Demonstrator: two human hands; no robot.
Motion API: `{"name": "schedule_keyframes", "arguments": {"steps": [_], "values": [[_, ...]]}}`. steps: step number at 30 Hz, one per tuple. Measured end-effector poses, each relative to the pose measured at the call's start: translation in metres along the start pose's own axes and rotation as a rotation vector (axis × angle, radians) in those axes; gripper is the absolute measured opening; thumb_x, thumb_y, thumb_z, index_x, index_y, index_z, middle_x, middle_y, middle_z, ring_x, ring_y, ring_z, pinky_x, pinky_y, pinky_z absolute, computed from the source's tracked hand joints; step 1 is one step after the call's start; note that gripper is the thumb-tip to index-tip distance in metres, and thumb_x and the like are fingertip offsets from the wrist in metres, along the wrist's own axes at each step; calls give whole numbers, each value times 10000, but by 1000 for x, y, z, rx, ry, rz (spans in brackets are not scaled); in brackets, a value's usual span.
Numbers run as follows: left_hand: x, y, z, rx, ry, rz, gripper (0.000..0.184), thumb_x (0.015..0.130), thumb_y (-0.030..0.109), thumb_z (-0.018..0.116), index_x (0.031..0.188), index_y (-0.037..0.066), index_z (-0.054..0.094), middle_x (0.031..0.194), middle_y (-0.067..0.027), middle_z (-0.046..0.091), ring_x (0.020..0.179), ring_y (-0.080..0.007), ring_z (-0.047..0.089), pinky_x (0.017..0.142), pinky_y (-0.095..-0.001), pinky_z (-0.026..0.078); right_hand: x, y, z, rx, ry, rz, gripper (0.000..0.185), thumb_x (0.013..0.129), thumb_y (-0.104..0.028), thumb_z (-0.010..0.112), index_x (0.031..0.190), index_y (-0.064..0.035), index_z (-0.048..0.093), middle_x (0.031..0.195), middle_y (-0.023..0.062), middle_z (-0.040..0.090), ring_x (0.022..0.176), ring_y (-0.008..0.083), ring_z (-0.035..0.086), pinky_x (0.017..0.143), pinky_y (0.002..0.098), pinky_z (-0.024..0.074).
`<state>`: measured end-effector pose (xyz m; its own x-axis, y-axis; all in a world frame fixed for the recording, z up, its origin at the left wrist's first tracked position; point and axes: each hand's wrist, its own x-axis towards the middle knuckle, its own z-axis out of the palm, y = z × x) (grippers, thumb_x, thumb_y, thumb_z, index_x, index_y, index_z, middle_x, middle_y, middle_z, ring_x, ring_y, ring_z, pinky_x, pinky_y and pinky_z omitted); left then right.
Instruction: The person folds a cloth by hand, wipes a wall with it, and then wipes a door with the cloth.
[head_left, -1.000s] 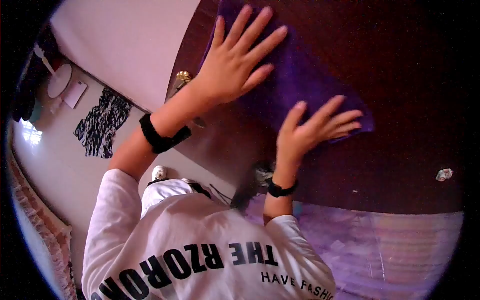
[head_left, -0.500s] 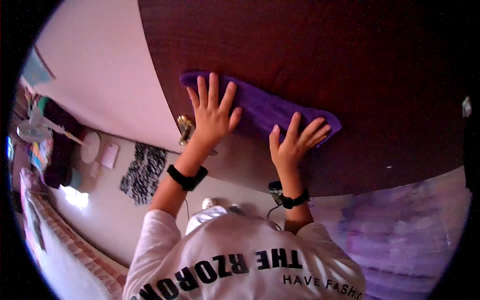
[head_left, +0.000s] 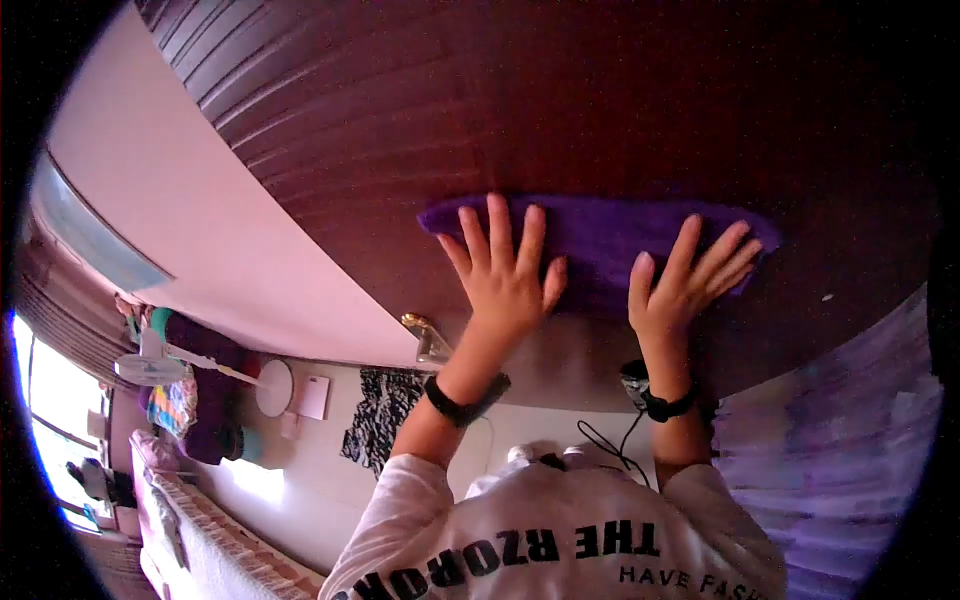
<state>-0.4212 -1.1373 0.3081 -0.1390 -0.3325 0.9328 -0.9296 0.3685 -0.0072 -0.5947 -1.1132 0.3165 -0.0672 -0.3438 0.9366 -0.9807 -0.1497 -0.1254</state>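
Note:
A purple cloth (head_left: 600, 235) is spread lengthwise across a dark brown wooden door (head_left: 640, 110). Flat on its left part lies my left hand (head_left: 508, 285), fingers spread and thumb pointing right. My right hand (head_left: 678, 290) presses on the right part of the cloth with its fingers apart. Both palms face the door, so their contact with the cloth is hidden. Dark bands circle both wrists. Below my left hand, near the door's edge, is a gold-coloured door handle (head_left: 428, 338).
A purple curtain (head_left: 820, 460) hangs at the right. Left of the door runs a pale wall (head_left: 230, 240). Beyond are a white standing fan (head_left: 150, 368), a black-and-white patterned mat (head_left: 385, 415) on the floor, and a bed (head_left: 200, 530) at lower left.
The view has turned, so door, hands and cloth appear lower and farther right. My hands and the cloth sit slightly farther from the handle. The cloth looks more level.

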Motion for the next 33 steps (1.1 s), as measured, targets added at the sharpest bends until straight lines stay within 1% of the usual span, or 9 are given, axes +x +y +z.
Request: {"name": "schedule_keyframes", "arguments": {"steps": [4, 5, 7, 13, 16, 18, 21, 31, 33], "values": [[-50, 6, 15, 67, -122, 161, 657, 759, 420, 447, 1282, 100, 212, 1302, -296, 107, 1201, -479, 59, 912, -623, 26, -54, 18, 10, -17, -31, -27, 551, 760, -358, 497, 1228, -123, 327, 1296, 300, 85, 1147, 552, 53, 868, 664, 89], [-62, 6, 20, 61, -129, 170, 657, 759, 420, 447, 1282, 100, 212, 1302, -296, 107, 1201, -479, 59, 912, -623, 26, -68, 18, 12, -23, -34, -16, 551, 760, -358, 497, 1228, -123, 327, 1296, 300, 85, 1147, 552, 53, 868, 664, 89], [-74, 14, 22, 12, -99, 74, 526, 727, 441, 490, 1156, 141, 442, 1280, -242, 228, 1187, -440, 159, 896, -630, 93, -87, 21, 10, 1, -165, 70, 554, 751, -352, 522, 1217, -116, 338, 1284, 307, 97, 1136, 560, 66, 862, 671, 106], [-37, 47, 2, -120, -198, -94, 546, 751, 354, 464, 1190, 40, 381, 1305, -291, 116, 1201, -478, 52, 902, -625, 9, -44, 21, -24, 236, -127, 192, 504, 772, -266, 515, 1224, -120, 345, 1327, 246, 86, 1180, 512, 37, 926, 598, 105], [16, 66, -7, -95, -137, -66, 554, 754, 359, 447, 1212, 58, 370, 1313, -279, 117, 1208, -465, 58, 917, -604, 1, 4, 38, -38, 298, 14, 114, 523, 767, -164, 494, 1243, -66, 301, 1330, 253, 87, 1209, 465, 45, 938, 566, 85], [40, 83, -12, -89, -88, -46, 545, 753, 364, 433, 1222, 93, 376, 1317, -258, 148, 1217, -441, 81, 933, -579, -5, 24, 52, -43, 205, 62, 102, 525, 774, -267, 484, 1251, -123, 317, 1335, 244, 77, 1190, 501, 35, 932, 591, 75], [45, 105, 1, -22, -33, 4, 522, 750, 375, 423, 1214, 135, 401, 1308, -235, 211, 1222, -418, 113, 942, -567, -6, 24, 84, -38, 41, 111, 43, 526, 787, -311, 442, 1255, -113, 306, 1329, 256, 78, 1189, 504, 28, 921, 605, 72], [-45, 165, 59, -1, -29, 180, 492, 759, 437, 417, 1199, 218, 424, 1288, -179, 290, 1227, -403, 112, 940, -581, -24, -89, 153, -24, 29, 1, 279, 529, 816, -310, 392, 1258, -65, 235, 1324, 274, -1, 1188, 505, -21, 914, 619, 72], [-57, 183, 61, -9, -36, 169, 501, 740, 417, 457, 1208, 243, 414, 1289, -159, 297, 1197, -398, 195, 935, -589, 45, -108, 166, -25, 45, 2, 295, 532, 825, -308, 385, 1264, -59, 217, 1325, 270, -9, 1192, 497, -23, 924, 606, 76]]}}
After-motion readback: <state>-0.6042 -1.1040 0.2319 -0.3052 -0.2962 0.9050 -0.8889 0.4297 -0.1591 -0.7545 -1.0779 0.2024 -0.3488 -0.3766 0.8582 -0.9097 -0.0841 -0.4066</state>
